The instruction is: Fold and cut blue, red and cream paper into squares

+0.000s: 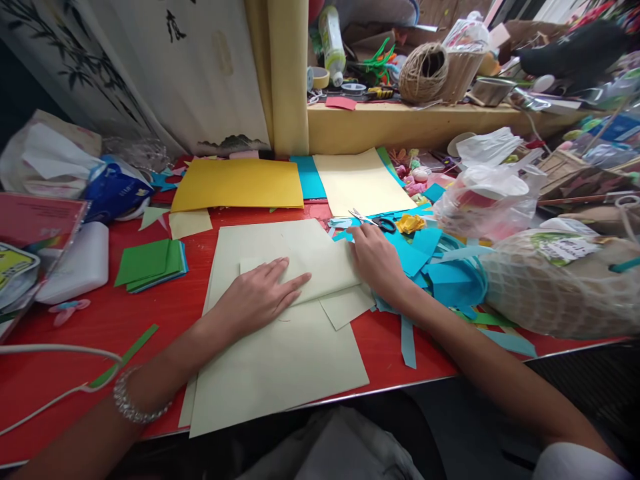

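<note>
My left hand (260,293) lies flat with fingers together on a folded pale cream sheet (320,267), pressing it down. My right hand (375,257) rests on the right edge of the same folded sheet, fingers curled at its corner. Larger cream sheets (280,360) lie underneath on the red table (150,313). Small scissors (373,220) lie just beyond my right hand's fingertips, apart from them. A bead bracelet (130,403) is on my left wrist.
Blue paper scraps (440,267) pile up to the right of my right hand. Yellow paper (240,183) and cream paper (360,180) lie further back. A green paper stack (150,263) sits left. Plastic bags (490,193), a netted bundle (550,280) and a twine ball (425,70) crowd the right.
</note>
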Demonstrator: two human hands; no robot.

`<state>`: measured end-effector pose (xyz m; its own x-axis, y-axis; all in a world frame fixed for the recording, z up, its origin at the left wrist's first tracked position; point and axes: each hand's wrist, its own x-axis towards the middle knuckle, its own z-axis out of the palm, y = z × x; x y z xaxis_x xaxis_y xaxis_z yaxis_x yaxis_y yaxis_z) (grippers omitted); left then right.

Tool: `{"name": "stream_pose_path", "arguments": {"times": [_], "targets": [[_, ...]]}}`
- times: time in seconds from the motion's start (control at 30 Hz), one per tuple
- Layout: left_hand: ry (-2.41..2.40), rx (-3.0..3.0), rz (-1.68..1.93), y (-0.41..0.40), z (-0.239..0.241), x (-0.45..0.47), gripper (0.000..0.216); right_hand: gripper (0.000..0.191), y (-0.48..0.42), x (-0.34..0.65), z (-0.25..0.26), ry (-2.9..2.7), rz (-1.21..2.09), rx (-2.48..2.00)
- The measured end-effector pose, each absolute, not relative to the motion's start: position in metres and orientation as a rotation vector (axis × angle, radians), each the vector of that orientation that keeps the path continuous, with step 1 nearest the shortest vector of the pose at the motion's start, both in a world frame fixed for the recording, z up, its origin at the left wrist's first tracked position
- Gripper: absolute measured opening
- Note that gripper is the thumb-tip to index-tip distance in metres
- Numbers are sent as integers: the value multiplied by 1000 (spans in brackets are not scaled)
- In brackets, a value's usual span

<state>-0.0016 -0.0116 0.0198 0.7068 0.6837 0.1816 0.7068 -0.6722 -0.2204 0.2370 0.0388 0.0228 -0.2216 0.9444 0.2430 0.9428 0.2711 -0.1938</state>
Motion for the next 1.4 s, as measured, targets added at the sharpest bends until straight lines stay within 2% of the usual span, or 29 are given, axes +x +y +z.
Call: {"name": "stream_pose_path", "arguments": {"times": [0.1, 0.2, 0.27, 0.3, 0.37, 0.53, 0.8, 1.03, 1.13, 1.4], "targets": [[-1087, -2648, -152, -11, 18, -3, 39, 35, 14, 226, 32, -2303, -247, -1468], [-1073, -2655, -167, -10, 17, -4, 39, 38, -23, 207, 29, -2638, -131, -935], [-1059, -2663, -169, -10, 17, -5, 40, 48, -45, 197, 19, -2735, -69, -801], [-1056, -2666, -172, -10, 17, -5, 40, 55, -54, 194, 12, -2742, -58, -812], [-1062, -2671, -184, -10, 18, -5, 40, 57, -63, 193, 1, -2748, -75, -848], [-1080, -2671, -196, -10, 19, -4, 40, 46, -62, 214, -4, -2726, -154, -945], [-1110, -2694, -211, -10, 20, -6, 38, 40, -64, 258, 12, -2661, -76, -1245], [-691, -2763, -304, -26, 9, 35, 36, 39, -64, 260, 10, -2622, -78, -1182], [-670, -2761, -327, -34, 5, 47, 40, 39, -64, 260, 11, -2632, -92, -1194], [-918, -2644, -267, -62, 11, -19, 35, 45, -58, 271, 11, -2744, -18, -1141]]}}
